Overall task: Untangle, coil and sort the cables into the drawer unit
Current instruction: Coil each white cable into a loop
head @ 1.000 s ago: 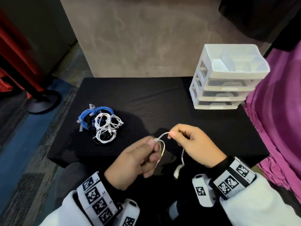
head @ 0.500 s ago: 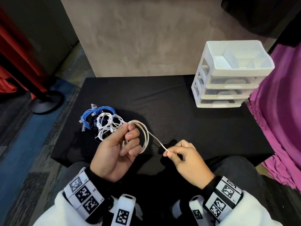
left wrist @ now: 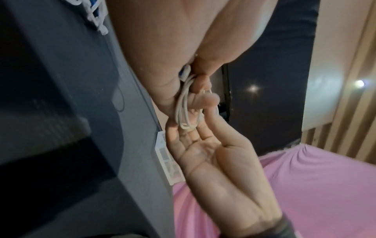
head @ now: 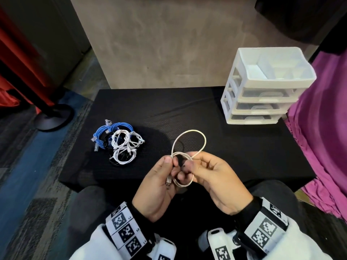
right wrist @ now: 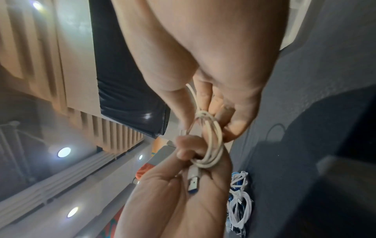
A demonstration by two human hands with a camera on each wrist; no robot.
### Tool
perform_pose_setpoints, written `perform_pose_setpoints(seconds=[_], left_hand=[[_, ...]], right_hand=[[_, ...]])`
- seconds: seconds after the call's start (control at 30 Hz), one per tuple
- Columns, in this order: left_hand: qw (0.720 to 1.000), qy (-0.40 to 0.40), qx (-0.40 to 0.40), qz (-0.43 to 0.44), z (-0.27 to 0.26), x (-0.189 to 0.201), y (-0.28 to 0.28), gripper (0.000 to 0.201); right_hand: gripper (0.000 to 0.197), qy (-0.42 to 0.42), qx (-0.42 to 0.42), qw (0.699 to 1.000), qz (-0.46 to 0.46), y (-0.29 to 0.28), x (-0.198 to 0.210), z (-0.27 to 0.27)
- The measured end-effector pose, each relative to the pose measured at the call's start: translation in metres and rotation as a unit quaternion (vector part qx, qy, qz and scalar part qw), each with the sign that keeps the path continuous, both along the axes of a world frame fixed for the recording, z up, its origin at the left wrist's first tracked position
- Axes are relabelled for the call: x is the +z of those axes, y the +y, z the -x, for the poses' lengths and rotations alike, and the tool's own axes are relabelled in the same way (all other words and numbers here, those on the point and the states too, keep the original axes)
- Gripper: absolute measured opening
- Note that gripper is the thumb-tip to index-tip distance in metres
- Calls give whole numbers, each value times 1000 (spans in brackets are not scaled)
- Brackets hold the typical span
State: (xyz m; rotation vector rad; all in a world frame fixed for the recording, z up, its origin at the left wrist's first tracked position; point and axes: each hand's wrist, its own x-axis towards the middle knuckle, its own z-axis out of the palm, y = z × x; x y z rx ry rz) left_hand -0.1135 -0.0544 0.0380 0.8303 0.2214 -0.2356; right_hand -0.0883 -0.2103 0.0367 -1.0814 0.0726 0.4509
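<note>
Both hands, left hand [head: 159,186] and right hand [head: 217,182], pinching white cable [head: 189,143] (loops between).

Head above — wrists close, facing.

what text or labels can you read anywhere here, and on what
No words, brands or numbers can be read in any view.
Left wrist band: square black-and-white marker codes; the tiny characters beside them are too small to read.
Right wrist band: the same kind of marker codes, no legible text.
Drawer unit: no label visible.
White cable and its plug: no print visible.
</note>
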Motion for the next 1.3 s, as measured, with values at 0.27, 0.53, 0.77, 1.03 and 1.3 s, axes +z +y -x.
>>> perform_pose_setpoints(seconds=[0.27,0.53,0.77,1.03,1.3], left_hand=[[889,-181,59,-416,-3,-21,10,28],[870,-183,40,-456,-12,-20,11,31],[861,-201,66,-463,-13,-13,12,22],[897,-141,94,-408,-13,-9,17,24],[926,-65,147,-341,-32,11,56,25]], right_hand=[[20,69,16,997,10,-2,0,1],[27,62,63,990,-114,-4,4,1],[35,10,73,997,-25,-9,0,4],[20,-206,68,909,355,-28,-17,-4],[15,-254,-13,864,435,-65,-12,-13]])
